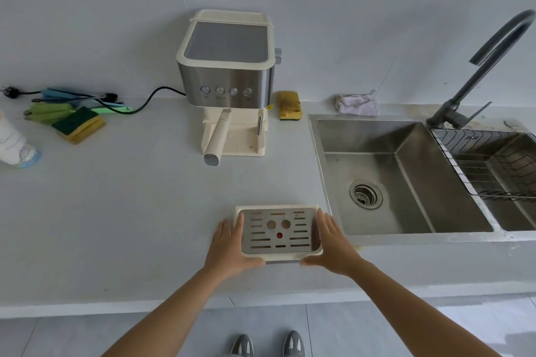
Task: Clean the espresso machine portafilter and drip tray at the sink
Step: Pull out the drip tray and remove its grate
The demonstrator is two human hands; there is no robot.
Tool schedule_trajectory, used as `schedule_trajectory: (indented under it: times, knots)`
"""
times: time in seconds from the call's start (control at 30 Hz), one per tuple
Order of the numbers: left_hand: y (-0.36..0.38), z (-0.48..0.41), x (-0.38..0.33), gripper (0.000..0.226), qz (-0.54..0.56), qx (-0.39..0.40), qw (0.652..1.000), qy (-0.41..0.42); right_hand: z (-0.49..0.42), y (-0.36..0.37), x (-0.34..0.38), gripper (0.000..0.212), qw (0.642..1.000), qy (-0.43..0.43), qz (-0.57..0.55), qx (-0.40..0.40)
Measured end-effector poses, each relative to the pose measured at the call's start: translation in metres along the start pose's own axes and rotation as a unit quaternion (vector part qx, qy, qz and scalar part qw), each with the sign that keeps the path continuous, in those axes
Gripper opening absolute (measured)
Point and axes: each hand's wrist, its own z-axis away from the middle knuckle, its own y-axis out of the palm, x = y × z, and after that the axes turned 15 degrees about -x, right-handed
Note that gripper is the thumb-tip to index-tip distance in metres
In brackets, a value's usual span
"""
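— At the counter in front of us, what's the room like?
— A pale grey countertop [130,211] against a plain light wall, with grey floor tiles below. A stainless steel double sink [377,136] is set in on the right, with a dark curved tap [470,81] and a wire rack [493,165] over the far basin.
— Count things for me.
— One cream-and-steel espresso machine [229,66] with four round buttons. One cream-handled portafilter [217,136] sits in it, handle pointing towards us. Two sponges: a green-and-yellow sponge [79,124] on the left, a worn yellow sponge [289,106] right of the machine. One crumpled white cloth [358,104] and one white printed cup [14,145].
— And the tray?
— The cream plastic drip tray [290,253] has a slotted steel grate with two round holes and a red dot. It's near the counter's front edge, just left of the sink. The left hand [229,246] and right hand [333,243] flank its short sides, fingers straight and flat against them, thumbs along the near edge. Whether it rests on the counter or is lifted, I can't tell.
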Motion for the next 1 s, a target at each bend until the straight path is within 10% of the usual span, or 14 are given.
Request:
schedule_trajectory:
  times: [0.3,1.0]
  knots:
    - [-0.018,-0.002,-0.033,0.059,-0.057,0.003,0.990,0.130,-0.018,-0.016,0.028,0.055,0.988,-0.123,0.081,0.034]
    - [-0.028,-0.020,-0.040,0.057,-0.100,0.059,0.980,0.162,-0.028,-0.018,0.031,0.057,0.982,-0.156,0.073,0.076]
